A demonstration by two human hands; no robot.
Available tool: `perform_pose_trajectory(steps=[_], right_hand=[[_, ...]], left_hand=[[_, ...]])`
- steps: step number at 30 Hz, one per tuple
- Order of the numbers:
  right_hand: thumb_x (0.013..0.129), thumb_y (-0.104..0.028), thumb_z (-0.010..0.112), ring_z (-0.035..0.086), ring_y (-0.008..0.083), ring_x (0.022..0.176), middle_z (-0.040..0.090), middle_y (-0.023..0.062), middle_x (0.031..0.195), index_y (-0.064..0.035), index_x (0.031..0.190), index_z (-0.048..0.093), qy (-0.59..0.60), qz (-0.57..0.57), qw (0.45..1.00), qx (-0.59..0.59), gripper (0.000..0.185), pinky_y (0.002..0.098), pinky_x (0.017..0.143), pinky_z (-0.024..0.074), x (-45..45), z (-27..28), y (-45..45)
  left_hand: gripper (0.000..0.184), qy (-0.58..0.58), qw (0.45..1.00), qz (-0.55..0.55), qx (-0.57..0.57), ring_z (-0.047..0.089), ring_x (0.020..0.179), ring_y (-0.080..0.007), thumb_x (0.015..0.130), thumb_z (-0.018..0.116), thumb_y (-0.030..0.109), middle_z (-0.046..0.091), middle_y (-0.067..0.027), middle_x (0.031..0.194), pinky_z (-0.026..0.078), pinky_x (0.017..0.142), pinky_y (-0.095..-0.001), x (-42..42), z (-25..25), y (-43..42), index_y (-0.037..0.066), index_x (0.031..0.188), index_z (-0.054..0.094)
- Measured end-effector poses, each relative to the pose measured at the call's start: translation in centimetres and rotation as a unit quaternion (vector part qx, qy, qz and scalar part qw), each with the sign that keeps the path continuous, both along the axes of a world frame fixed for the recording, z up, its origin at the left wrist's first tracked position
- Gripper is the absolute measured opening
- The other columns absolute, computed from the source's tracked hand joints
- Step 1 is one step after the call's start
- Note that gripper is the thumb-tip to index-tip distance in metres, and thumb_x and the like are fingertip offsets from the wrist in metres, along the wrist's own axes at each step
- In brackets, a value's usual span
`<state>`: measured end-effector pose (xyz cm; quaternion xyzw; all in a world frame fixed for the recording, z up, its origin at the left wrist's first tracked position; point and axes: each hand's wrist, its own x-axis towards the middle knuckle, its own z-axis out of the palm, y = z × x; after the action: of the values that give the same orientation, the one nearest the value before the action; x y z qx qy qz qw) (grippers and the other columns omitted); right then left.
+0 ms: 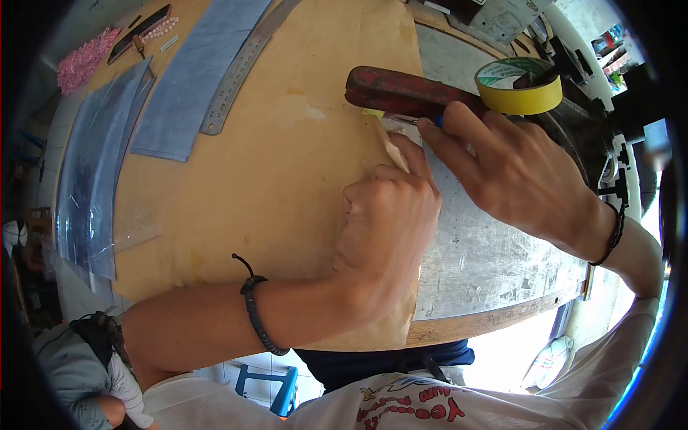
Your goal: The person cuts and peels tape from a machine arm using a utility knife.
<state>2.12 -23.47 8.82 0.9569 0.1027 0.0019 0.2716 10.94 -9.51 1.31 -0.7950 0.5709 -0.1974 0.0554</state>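
My left hand is closed at the right edge of the tan-covered tabletop, its fingers curled around a narrow cream-coloured folded piece. Just to its right, my right hand has thumb and index finger drawn together under a worn red machine arm. A small blue bit shows at those fingertips, too hidden to name. Near the end of the machine arm, a bit of yellow is visible. Behind the right knuckles, a yellow tape roll rests on the machine.
Blue-grey fabric panels lie left, beside a metal ruler. Plastic-wrapped sheets are at the far-left edge. A phone and pink textured item sit at the back left. Grey metal plate surrounds the machine.
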Motion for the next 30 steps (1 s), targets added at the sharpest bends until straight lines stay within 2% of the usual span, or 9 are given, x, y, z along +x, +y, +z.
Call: perform_pose_trajectory(steps=[2,5,10,17,20,26,29,30], right_hand=[[0.083,-0.009,0.066,0.059,0.0155,0.072,0.052,0.0058,0.1,0.0002,0.127,0.062,0.002,0.001,1.0,-0.012,0.046,0.0284,0.059,0.0548,0.2,-0.2,0.3],[0.083,-0.01,0.066,0.058,0.0153,0.07,0.051,0.0053,0.099,-0.0003,0.126,0.063,-0.02,0.012,1.0,-0.008,0.044,0.0279,0.057,0.0541,0.4,-0.5,0.6],[0.083,-0.011,0.066,0.057,0.0152,0.069,0.051,0.0047,0.099,-0.0009,0.124,0.063,-0.012,0.003,0.999,-0.035,0.042,0.0278,0.054,0.0529,0.7,-0.8,0.8],[0.082,-0.009,0.066,0.059,0.0162,0.07,0.05,0.0054,0.1,-0.0012,0.124,0.064,-0.004,-0.024,0.999,-0.037,0.043,0.0277,0.054,0.0542,-0.8,-0.6,0.2],[0.082,-0.008,0.066,0.06,0.0163,0.07,0.051,0.0059,0.099,-0.0011,0.125,0.063,0.007,-0.032,0.999,-0.014,0.044,0.028,0.055,0.055,-1.2,-0.2,-0.2],[0.083,-0.008,0.066,0.061,0.0158,0.07,0.051,0.0061,0.098,-0.0011,0.126,0.063,-0.029,-0.011,0.999,0.034,0.044,0.0288,0.056,0.0551,-0.3,-0.9,-0.2],[0.083,-0.008,0.066,0.06,0.016,0.069,0.051,0.0058,0.098,-0.0016,0.126,0.063,-0.032,0.008,0.999,0.034,0.044,0.0285,0.056,0.0548,0.4,-0.9,0.1],[0.083,-0.008,0.066,0.06,0.016,0.069,0.05,0.0057,0.097,-0.0017,0.126,0.063,-0.036,0.013,0.999,0.035,0.044,0.0284,0.056,0.0547,0.4,-1.0,0.2]], left_hand=[[0.051,-0.006,1.0,0.006,0.008,0.057,0.046,-0.0064,0.078,0.067,0.024,0.055,0.0051,0.055,0.044,0.041,-0.0248,-0.1,0.0,-0.1,-0.006,0.119,0.066],[0.058,-0.03,0.999,0.0,0.026,0.04,0.053,-0.001,0.076,0.067,0.03,0.04,0.0137,0.061,0.025,0.037,-0.0231,-0.2,-0.3,-0.1,-0.004,0.124,0.066],[0.056,-0.032,0.998,-0.025,0.053,0.04,0.053,-0.001,0.076,0.067,0.029,0.039,0.0141,0.061,0.025,0.038,-0.0232,0.2,-0.7,0.0,-0.003,0.122,0.066],[0.055,-0.05,0.998,-0.005,0.023,0.039,0.052,-0.0003,0.076,0.067,0.029,0.039,0.0139,0.061,0.025,0.038,-0.023,0.2,-0.5,0.1,-0.003,0.121,0.067],[0.045,-0.025,1.0,-0.004,0.018,0.056,0.045,-0.0055,0.089,0.065,0.03,0.053,0.0068,0.055,0.042,0.04,-0.0238,0.1,0.0,0.1,-0.006,0.116,0.067],[0.048,-0.015,1.0,-0.005,0.005,0.056,0.045,-0.0059,0.079,0.066,0.024,0.053,0.007,0.056,0.042,0.039,-0.024,0.1,0.1,0.1,-0.006,0.116,0.066],[0.058,-0.034,0.999,0.005,0.024,0.041,0.055,-0.0013,0.076,0.067,0.029,0.039,0.0126,0.061,0.025,0.038,-0.0234,-0.1,-0.2,0.0,-0.005,0.123,0.066],[0.055,-0.024,0.999,-0.002,0.02,0.047,0.053,-0.0031,0.076,0.067,0.028,0.044,0.0099,0.059,0.031,0.038,-0.0235,0.0,-0.1,-0.1,-0.006,0.119,0.067]])
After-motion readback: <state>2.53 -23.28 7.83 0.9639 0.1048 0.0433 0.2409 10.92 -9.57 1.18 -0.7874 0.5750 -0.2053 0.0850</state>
